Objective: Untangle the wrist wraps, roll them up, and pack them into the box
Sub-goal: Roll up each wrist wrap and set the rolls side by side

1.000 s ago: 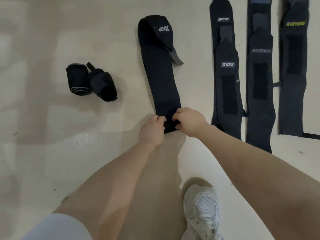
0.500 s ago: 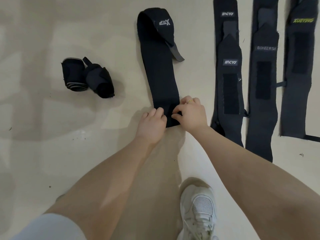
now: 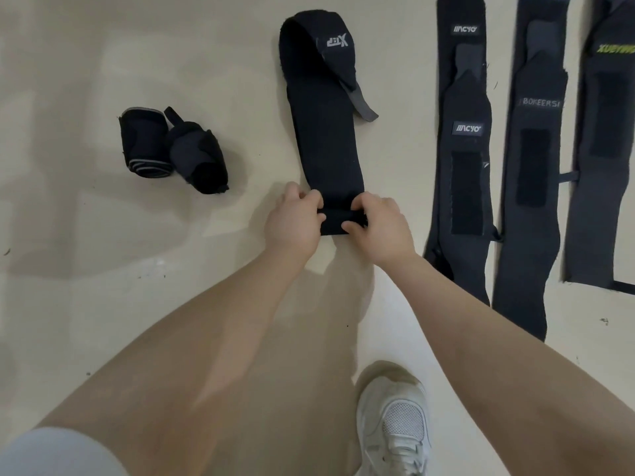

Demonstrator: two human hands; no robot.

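A black wrist wrap (image 3: 324,132) lies flat on the pale floor, its far end folded over with a grey tab. Its near end is turned into a small roll (image 3: 338,222). My left hand (image 3: 295,221) grips the roll's left end and my right hand (image 3: 381,225) grips its right end, fingers curled over the top. Two rolled wraps (image 3: 171,151) lie side by side to the left. No box is in view.
Three more black wraps lie flat in a row at the right: one marked with a grey label (image 3: 462,159), one lettered BOKEERSI (image 3: 532,187), one with yellow lettering (image 3: 604,159). My white shoe (image 3: 395,420) stands near the bottom, below my right forearm.
The near end of the wrap has been turned over into a thicker roll that has travelled a little up the strip. Both hands moved forward with it.
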